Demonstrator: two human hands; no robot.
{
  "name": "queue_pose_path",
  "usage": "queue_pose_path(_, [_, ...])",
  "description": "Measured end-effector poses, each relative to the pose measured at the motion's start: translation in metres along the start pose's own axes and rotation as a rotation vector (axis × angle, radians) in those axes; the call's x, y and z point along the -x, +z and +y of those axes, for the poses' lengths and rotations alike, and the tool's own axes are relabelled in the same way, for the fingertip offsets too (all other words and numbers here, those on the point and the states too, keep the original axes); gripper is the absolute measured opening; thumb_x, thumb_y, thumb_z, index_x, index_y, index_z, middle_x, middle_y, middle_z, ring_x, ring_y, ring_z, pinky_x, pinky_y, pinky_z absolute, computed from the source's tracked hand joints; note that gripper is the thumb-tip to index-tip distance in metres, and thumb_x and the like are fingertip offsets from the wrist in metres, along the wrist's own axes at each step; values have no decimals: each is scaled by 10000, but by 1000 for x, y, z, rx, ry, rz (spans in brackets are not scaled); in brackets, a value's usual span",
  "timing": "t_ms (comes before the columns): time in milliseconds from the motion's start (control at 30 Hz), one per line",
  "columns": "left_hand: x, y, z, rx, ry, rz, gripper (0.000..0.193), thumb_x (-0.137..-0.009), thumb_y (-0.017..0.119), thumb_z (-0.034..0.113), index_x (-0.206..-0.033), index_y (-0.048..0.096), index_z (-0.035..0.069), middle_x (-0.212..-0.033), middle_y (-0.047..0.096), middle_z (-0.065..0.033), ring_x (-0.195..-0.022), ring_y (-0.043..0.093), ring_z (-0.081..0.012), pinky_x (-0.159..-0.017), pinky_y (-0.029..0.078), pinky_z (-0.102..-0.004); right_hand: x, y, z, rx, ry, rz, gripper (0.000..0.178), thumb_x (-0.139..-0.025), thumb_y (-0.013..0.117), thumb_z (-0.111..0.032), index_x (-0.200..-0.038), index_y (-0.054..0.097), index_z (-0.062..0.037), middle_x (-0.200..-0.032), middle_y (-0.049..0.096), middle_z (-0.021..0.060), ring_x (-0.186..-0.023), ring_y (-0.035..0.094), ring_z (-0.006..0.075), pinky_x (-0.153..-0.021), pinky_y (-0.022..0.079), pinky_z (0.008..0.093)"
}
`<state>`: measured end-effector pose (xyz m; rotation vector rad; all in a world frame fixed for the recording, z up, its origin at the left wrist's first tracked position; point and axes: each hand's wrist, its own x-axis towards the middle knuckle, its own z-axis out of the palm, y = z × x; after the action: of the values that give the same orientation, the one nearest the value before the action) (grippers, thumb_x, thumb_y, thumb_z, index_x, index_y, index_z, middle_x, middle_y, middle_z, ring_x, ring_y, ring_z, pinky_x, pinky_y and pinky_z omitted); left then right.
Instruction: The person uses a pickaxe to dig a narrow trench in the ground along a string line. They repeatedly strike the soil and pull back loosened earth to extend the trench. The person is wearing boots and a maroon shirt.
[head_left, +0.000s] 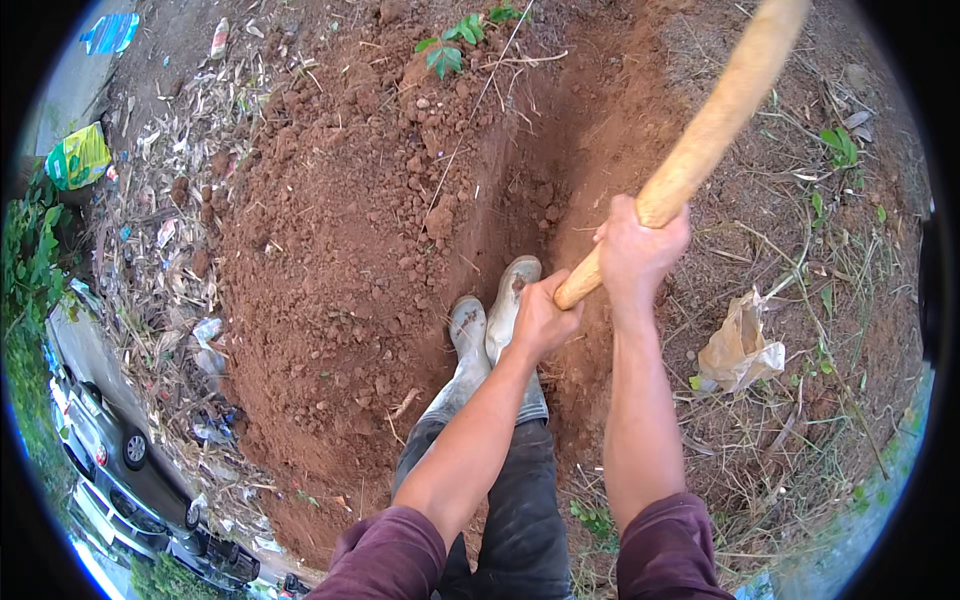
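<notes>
Both my hands grip a thick, pale wooden handle [715,125] that slants up to the right and leaves the picture at the top. My left hand [545,318] closes round its lower end, just in front of my boots. Higher on the shaft, my right hand [643,250] is wrapped round it. Whatever sits at the handle's far end is out of view. Below the hands, my muddy pale rubber boots [500,310] stand in a narrow trench [575,150] cut into reddish soil.
Loose red soil [320,240] is heaped left of the trench, with a thin string [470,130] over it. A crumpled brown paper bag [742,345] lies on the right among dry grass. Litter and a green-yellow plastic bag [78,158] lie far left, near parked cars [110,440].
</notes>
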<state>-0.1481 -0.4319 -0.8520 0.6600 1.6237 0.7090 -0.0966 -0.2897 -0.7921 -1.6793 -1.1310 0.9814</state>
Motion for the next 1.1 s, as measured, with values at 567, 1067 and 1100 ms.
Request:
queue_pose_path(567, [2,8,76,-14,218,89,162,-814,706,61,-970,661,45,-842,685,-261,-820,689,-460,-698,547,-489,-32,-16,-88,-70,159,7,344,-836,630,50,-1146,482,67,-747,590,94,-495,573,158,-435,482,320])
queue_pose_path(1067, [117,36,22,7,-150,52,319,-836,738,169,-1127,696,45,-881,708,-278,-883,702,-466,-760,578,-494,40,-56,-19,236,426,-172,423,-773,706,-31,-1165,572,48,-779,633,120,-690,666,231,-616,548,384])
queue_pose_path(1100, [81,26,38,6,-116,49,269,-830,731,137,-1086,690,64,-858,696,-277,-855,685,-481,-726,575,-508,11,-33,-77,86,503,-163,428,-813,663,29,-1214,516,58,-753,604,100,-589,630,182,-517,517,337])
